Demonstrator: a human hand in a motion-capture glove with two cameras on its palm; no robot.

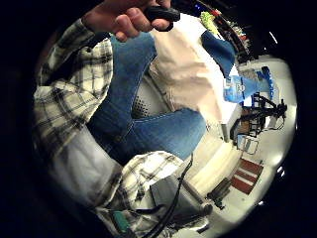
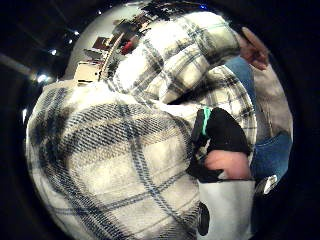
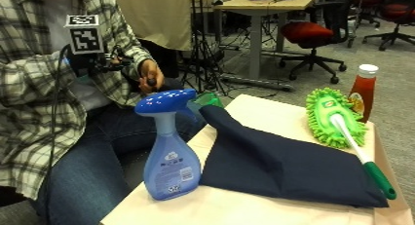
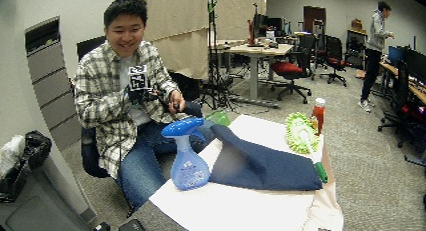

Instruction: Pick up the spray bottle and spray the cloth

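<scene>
spray bottle upright on table, just beside cloth; duster behind cloth

Table w/ cream cover. Navy cloth mid; spray bottle just beside it, green duster partly on it, ketchup bottle behind duster.

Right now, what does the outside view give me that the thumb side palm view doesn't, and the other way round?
Only the outside view shows the table with the blue spray bottle standing untouched beside the dark blue cloth, the green duster and the ketchup bottle behind it. It also shows the gloved right hand raised at the person's chest, away from the table. Only the thumb side palm view shows the glove's cuff edge on at the wrist. Both show the plaid shirt, jeans and the bare left hand.
</scene>
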